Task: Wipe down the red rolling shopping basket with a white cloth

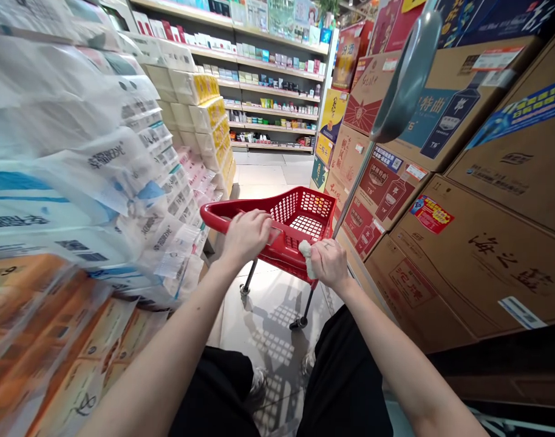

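A red plastic shopping cart (286, 258) with a lattice basket stands on the floor in front of me. My left hand (248, 233) is closed over its near red rim, beside a clear label holder. In my right hand (330, 262) is a bunched, pale grey-white cloth (307, 258), pressed to the right end of the same rim. A thin metal pole (354, 188) rises just beyond my right hand, topped by a large grey rounded head (405, 76). My hand hides where the pole's lower end joins or stands.
Plastic-wrapped tissue packs (122, 176) are piled high on the left, with orange packs (27, 315) below. Stacked cardboard boxes (482, 243) wall the right side. Past the cart, tiled floor (263, 173) leads to shelves (272, 91) of small packaged goods.
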The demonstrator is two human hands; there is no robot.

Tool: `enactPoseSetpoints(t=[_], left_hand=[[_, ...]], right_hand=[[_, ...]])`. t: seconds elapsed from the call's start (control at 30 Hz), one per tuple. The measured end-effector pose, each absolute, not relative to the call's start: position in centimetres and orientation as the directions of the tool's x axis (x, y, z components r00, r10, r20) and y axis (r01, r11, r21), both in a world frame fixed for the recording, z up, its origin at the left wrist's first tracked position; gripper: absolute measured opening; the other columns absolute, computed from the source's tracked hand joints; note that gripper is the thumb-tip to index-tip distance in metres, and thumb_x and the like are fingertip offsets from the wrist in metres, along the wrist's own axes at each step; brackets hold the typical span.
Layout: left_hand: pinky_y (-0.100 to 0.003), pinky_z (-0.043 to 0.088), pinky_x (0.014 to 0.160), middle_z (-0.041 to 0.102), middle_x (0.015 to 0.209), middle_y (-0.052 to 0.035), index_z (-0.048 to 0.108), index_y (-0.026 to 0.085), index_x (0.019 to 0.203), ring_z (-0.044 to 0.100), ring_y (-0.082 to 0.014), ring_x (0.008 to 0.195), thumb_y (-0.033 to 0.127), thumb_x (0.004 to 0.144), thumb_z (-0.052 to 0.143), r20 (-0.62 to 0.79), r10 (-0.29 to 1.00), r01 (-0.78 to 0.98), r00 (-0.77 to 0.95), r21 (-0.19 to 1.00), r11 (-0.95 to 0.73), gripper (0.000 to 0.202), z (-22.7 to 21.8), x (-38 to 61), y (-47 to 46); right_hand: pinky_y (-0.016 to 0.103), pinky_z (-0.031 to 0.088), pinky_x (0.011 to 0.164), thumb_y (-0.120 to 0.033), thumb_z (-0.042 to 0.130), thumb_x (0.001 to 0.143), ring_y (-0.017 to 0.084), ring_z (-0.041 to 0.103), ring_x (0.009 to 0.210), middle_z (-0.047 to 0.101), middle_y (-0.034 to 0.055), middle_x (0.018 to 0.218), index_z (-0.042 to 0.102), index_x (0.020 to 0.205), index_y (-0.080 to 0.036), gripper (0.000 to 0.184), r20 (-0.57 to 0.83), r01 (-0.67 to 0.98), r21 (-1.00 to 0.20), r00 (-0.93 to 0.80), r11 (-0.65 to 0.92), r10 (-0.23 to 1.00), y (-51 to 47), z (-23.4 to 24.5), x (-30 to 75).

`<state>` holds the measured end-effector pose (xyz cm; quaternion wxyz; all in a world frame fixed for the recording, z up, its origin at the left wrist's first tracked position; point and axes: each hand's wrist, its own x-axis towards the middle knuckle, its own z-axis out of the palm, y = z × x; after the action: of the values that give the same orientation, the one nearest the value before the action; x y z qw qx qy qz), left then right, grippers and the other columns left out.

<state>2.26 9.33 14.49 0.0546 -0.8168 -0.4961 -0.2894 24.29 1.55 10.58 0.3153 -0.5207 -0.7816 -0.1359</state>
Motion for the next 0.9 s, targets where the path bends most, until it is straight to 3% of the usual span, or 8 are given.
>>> enactPoseSetpoints(t=[0.17, 0.27, 0.37, 0.5, 0.73, 0.83, 0.9], left_hand=[[-0.04, 0.035, 0.092, 0.07, 0.093, -0.0103, 0.065, 0.017, 0.094, 0.062, -0.023, 0.092, 0.036, 0.092, 0.022, 0.439, 0.847, 0.925, 0.3, 0.084, -0.371, 0.048, 13.6, -1.2, 12.3], [-0.04, 0.035, 0.089, 0.07, 0.083, -0.0111, 0.065, 0.015, 0.088, 0.062, -0.0239, 0.084, 0.035, 0.092, 0.021, 0.456, 0.847, 0.947, 0.274, 0.026, -0.32, 0.049, 13.2, -0.8, 12.3], [-0.04, 0.035, 0.087, 0.07, 0.081, -0.0109, 0.064, 0.015, 0.084, 0.062, -0.024, 0.084, 0.033, 0.092, 0.019, 0.486, 0.835, 0.953, 0.259, 0.01, -0.302, 0.048, 13.2, 0.2, 11.7], [-0.04, 0.034, 0.086, 0.07, 0.083, -0.0113, 0.063, 0.016, 0.083, 0.062, -0.0244, 0.083, 0.032, 0.092, 0.019, 0.501, 0.825, 0.951, 0.26, 0.013, -0.308, 0.048, 13.3, 0.6, 11.3], [-0.04, 0.032, 0.089, 0.069, 0.101, -0.0106, 0.063, 0.017, 0.105, 0.06, -0.0254, 0.093, 0.034, 0.091, 0.024, 0.521, 0.813, 0.933, 0.258, 0.083, -0.35, 0.045, 12.9, 0.6, 11.3], [-0.04, 0.032, 0.089, 0.069, 0.1, -0.0108, 0.063, 0.017, 0.106, 0.059, -0.026, 0.093, 0.033, 0.091, 0.024, 0.528, 0.817, 0.94, 0.232, 0.095, -0.327, 0.044, 12.9, 1.0, 11.3], [-0.04, 0.032, 0.087, 0.07, 0.098, -0.0112, 0.063, 0.016, 0.104, 0.06, -0.0262, 0.091, 0.032, 0.09, 0.024, 0.529, 0.82, 0.947, 0.218, 0.089, -0.308, 0.044, 12.9, 1.2, 11.2]], right_hand=[[0.028, 0.037, 0.078, -0.024, 0.024, 0.096, 0.015, 0.053, 0.073, 0.058, 0.0033, 0.068, 0.054, 0.068, -0.019, 0.041, 0.569, 0.879, -0.164, -0.286, 0.447, 0.771, 1.6, 11.3, 26.1], [0.029, 0.038, 0.081, -0.027, 0.028, 0.096, 0.016, 0.053, 0.079, 0.059, 0.004, 0.074, 0.056, 0.074, -0.019, 0.036, 0.551, 0.92, -0.182, -0.198, 0.348, 0.811, 0.9, 11.6, 25.8], [0.035, 0.036, 0.087, -0.029, 0.032, 0.095, 0.021, 0.051, 0.091, 0.06, 0.0081, 0.088, 0.058, 0.089, -0.017, 0.029, 0.645, 0.961, -0.184, -0.042, 0.208, 0.763, -0.3, 10.7, 24.3], [0.042, 0.033, 0.094, -0.028, 0.035, 0.094, 0.025, 0.047, 0.102, 0.057, 0.012, 0.104, 0.056, 0.107, -0.016, 0.027, 0.739, 0.967, -0.173, 0.0, 0.189, 0.674, -1.4, 9.3, 22.8], [0.036, 0.038, 0.08, -0.031, 0.031, 0.096, 0.022, 0.054, 0.082, 0.06, 0.0089, 0.082, 0.057, 0.085, -0.017, 0.031, 0.557, 0.991, -0.071, -0.058, 0.117, 0.829, 0.8, 12.2, 23.3], [0.036, 0.038, 0.076, -0.03, 0.029, 0.097, 0.022, 0.055, 0.077, 0.06, 0.009, 0.078, 0.057, 0.082, -0.017, 0.034, 0.507, 0.995, -0.081, -0.014, 0.064, 0.862, 1.3, 12.8, 22.6], [0.038, 0.038, 0.078, -0.03, 0.031, 0.096, 0.023, 0.055, 0.082, 0.061, 0.0108, 0.083, 0.058, 0.088, -0.016, 0.032, 0.544, 0.994, -0.096, 0.017, 0.042, 0.839, 0.8, 12.2, 21.6]])
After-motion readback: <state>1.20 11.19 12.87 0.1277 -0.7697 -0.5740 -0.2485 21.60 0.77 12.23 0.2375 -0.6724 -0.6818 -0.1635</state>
